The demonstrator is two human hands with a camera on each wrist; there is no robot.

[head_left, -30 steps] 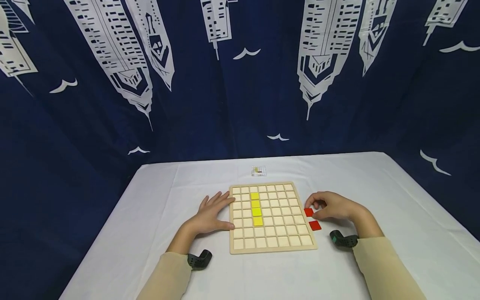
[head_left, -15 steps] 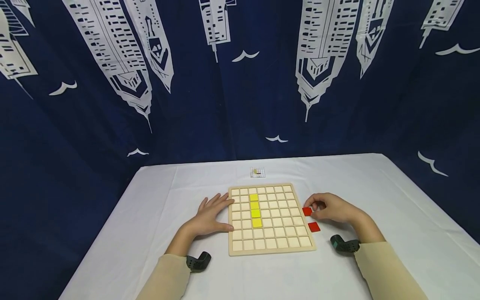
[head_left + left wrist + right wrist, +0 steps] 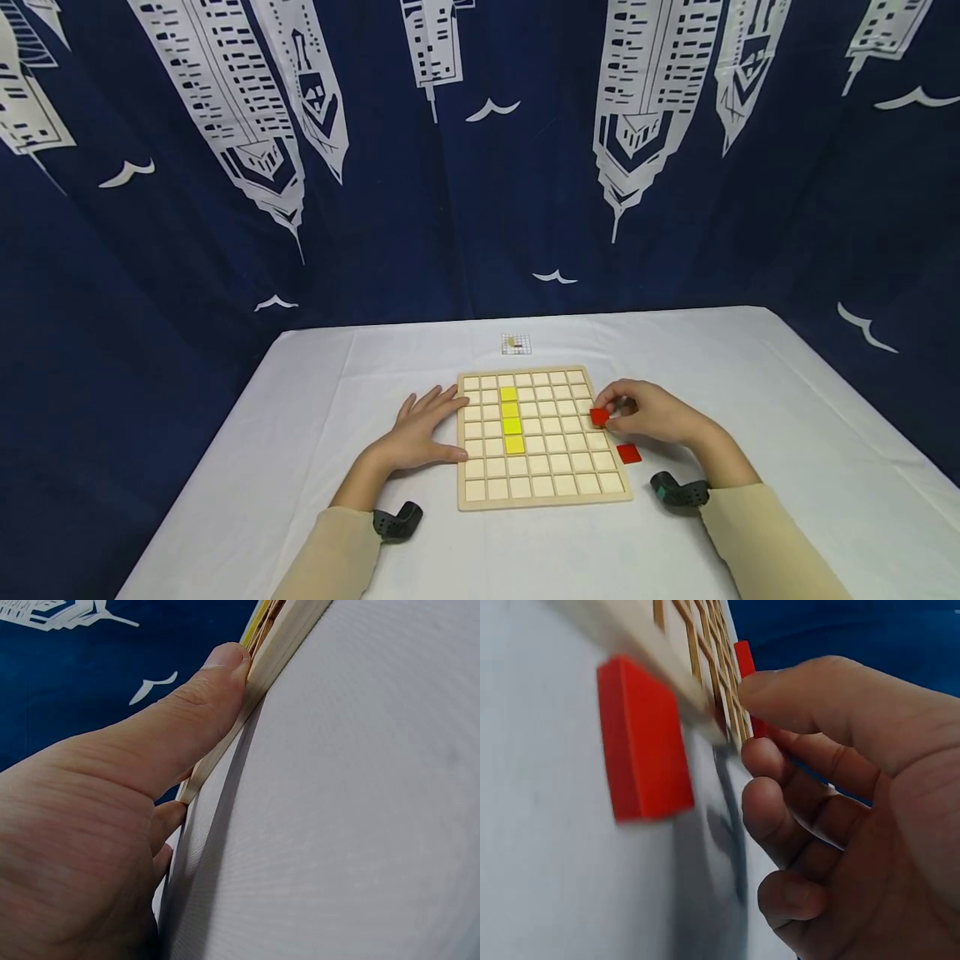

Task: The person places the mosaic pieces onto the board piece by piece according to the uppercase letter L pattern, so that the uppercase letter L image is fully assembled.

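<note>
A wooden grid board (image 3: 545, 502) lies on the white table, with several yellow square tiles (image 3: 511, 409) in one column of its cells. My left hand (image 3: 418, 435) rests at the board's left edge, fingers spread, its thumb (image 3: 202, 686) touching the rim in the left wrist view. Over the board's right edge, my right hand (image 3: 656, 412) pinches a red square tile (image 3: 599, 417) between thumb and fingers. A second red tile (image 3: 628, 453) lies just outside the right rim; it shows large in the right wrist view, near the curled lower fingers (image 3: 780, 817).
A small card (image 3: 516, 344) printed with a coloured grid pattern lies behind the board. White cloth (image 3: 360, 375) covers the table, and a dark blue curtain (image 3: 465, 208) with white buildings and birds hangs behind it.
My right hand has lifted the farther red tile from beside the board and moved it left over the right rim. The left hand stays in place.
</note>
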